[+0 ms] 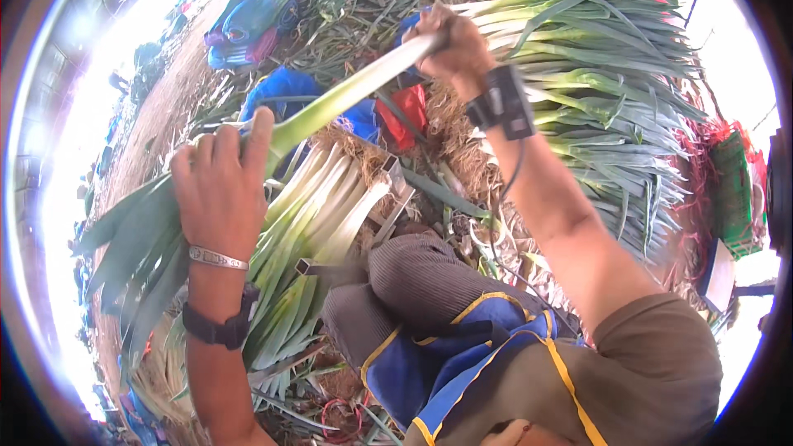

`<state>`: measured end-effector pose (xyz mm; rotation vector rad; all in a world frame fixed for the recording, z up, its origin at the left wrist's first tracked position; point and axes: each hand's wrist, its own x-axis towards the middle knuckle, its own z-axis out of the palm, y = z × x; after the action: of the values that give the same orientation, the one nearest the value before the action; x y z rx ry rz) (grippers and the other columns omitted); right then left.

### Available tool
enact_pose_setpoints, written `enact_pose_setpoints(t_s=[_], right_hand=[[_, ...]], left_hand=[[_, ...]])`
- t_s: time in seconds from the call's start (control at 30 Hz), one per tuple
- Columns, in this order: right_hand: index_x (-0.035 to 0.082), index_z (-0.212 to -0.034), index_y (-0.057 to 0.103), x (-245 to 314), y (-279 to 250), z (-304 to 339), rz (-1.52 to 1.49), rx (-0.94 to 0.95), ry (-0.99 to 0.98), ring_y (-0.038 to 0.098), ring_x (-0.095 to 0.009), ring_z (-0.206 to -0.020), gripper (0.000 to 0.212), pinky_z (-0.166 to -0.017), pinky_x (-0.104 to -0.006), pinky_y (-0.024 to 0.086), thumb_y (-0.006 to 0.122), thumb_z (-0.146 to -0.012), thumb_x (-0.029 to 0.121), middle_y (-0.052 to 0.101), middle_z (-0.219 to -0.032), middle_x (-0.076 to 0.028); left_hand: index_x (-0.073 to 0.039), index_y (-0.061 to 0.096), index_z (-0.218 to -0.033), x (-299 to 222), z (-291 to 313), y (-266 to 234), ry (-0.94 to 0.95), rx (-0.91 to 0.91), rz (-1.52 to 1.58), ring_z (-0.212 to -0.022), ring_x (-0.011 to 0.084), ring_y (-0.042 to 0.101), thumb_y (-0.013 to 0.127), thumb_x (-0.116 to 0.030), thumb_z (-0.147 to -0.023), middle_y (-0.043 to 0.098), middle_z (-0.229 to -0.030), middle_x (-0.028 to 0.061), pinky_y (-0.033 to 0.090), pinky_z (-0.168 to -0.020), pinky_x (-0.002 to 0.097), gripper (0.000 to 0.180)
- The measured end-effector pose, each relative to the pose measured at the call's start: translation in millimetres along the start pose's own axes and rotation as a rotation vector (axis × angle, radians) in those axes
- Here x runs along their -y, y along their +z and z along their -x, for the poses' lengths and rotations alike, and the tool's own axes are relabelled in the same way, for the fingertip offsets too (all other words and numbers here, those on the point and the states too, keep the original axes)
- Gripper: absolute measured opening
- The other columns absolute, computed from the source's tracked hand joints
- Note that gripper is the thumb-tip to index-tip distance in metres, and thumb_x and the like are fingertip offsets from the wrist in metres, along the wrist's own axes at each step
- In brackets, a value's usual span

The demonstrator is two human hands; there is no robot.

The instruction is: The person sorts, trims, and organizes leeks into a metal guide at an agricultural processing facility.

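A long leek (347,99) is stretched slantwise between my two hands, its white stem up to the right and its dark green leaves hanging down at the left. My left hand (221,173) is closed on it where the leaves begin, the back of the hand showing. At the root end my right hand (454,45) is clenched; motion blurs its fingers, and the leek's tip is hidden there. Beneath the held leek, by my knees, lies a bundle of leeks (310,206) with pale stems and roots to the upper right.
A large stack of leeks (578,91) fills the right side, roots toward me. Blue plastic (285,91) and a red piece of material (403,116) lie among trimmings. Square metal bars (396,177) stick up before my knees. At far right stands a green crate (735,190).
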<state>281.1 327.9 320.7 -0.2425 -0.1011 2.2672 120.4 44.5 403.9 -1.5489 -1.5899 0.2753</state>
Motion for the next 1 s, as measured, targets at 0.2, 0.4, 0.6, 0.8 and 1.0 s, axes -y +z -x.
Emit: enact_pose_setpoints(t_s=[0.2, 0.4, 0.6, 0.8, 1.0], right_hand=[[0.009, -0.075, 0.047, -58.6, -129.7, -62.8, 0.428, 0.033, -0.17, 0.048, -0.026, -0.06, 0.011, -0.058, -0.04, 0.046, 0.038, -0.082, 0.009, 0.045, -0.063, -0.009], [0.011, -0.071, 0.047, -82.6, -154.8, -61.2, 0.035, -0.511, 0.17, 0.048, -0.026, -0.054, 0.015, -0.05, -0.0401, 0.044, 0.039, -0.083, 0.006, 0.044, -0.059, -0.007], [0.011, -0.074, 0.048, -73.8, -191.7, -60.8, 0.123, -0.657, 0.143, 0.044, -0.025, -0.046, 0.013, -0.051, -0.0449, 0.047, 0.05, -0.086, 0.007, 0.045, -0.054, -0.008], [0.01, -0.079, 0.048, -89.3, -205.9, -31.7, 0.119, -0.665, 0.128, 0.05, -0.023, -0.048, 0.012, -0.052, -0.0467, 0.05, 0.05, -0.09, 0.013, 0.048, -0.057, -0.007], [0.013, -0.075, 0.043, -86.4, -276.0, -33.5, 0.001, -0.572, 0.261, 0.049, -0.019, -0.046, 0.024, -0.046, -0.039, 0.045, 0.06, -0.09, 0.017, 0.043, -0.059, -0.002]], left_hand=[[-0.016, 0.056, -0.126, -30.0, 37.1, 23.2, 0.081, 0.256, 0.112, -0.081, 0.0191, 0.054, 0.052, -0.013, -0.085, 0.053, -0.084, 0.0021, 0.037, -0.078, 0.038, 0.041], [-0.014, 0.055, -0.129, -58.3, 62.8, 42.2, 0.072, 0.463, 0.276, -0.082, 0.0203, 0.057, 0.054, -0.011, -0.084, 0.057, -0.084, 0.0034, 0.037, -0.077, 0.0382, 0.045], [-0.012, 0.054, -0.129, -78.2, 58.6, 37.8, 0.124, 0.495, 0.338, -0.079, 0.0215, 0.057, 0.058, -0.011, -0.081, 0.057, -0.084, 0.005, 0.038, -0.076, 0.0386, 0.048], [-0.01, 0.055, -0.127, -90.7, 70.9, 24.2, 0.171, 0.506, 0.313, -0.076, 0.0213, 0.056, 0.057, -0.015, -0.083, 0.056, -0.08, 0.0044, 0.038, -0.075, 0.0383, 0.044], [-0.008, 0.053, -0.13, -97.7, 77.7, 2.5, 0.204, 0.637, 0.355, -0.079, 0.024, 0.057, 0.06, -0.01, -0.077, 0.057, -0.083, 0.0081, 0.039, -0.078, 0.0414, 0.054]])
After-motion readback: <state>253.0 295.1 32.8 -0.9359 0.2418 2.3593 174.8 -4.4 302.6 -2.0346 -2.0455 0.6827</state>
